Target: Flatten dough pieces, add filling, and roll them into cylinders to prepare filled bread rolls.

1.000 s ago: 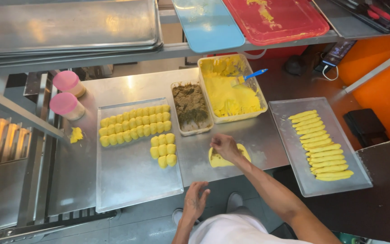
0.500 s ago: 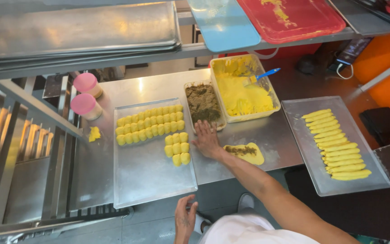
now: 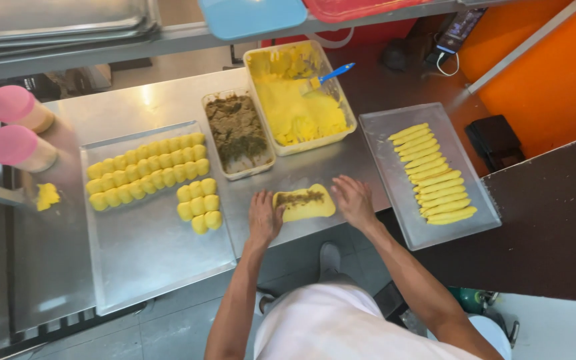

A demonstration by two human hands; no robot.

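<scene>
1. The step in hand looks like filling and closing: a flat yellow dough sheet [image 3: 305, 203] lies on the steel worktop [image 3: 168, 100] at its near edge, with a dark strip of filling along its far side.
2. The left hand [image 3: 264, 217] rests flat and open on the worktop, fingertips touching the sheet's left end; it holds nothing.
3. The right hand [image 3: 353, 201] lies open just beside the sheet's right end, fingers spread, also holding nothing.
4. Judging from this, the next move calls for both hands to lift an edge evenly and roll it over the filling without tearing the soft dough.
5. Just beyond the sheet stands a small clear tub [image 3: 237, 133] of dark green-brown filling.
6. To its right, a larger tub [image 3: 298, 93] holds yellow dough, with a blue-handled tool [image 3: 333, 71] resting in it.
7. The right tray [image 3: 428, 173] carries a column of long yellow rolls [image 3: 431, 173].
8. The left tray [image 3: 148, 220] carries rows of small yellow pieces [image 3: 148, 173].
9. Two pink-lidded jars [image 3: 15, 127] stand at the far left.
</scene>
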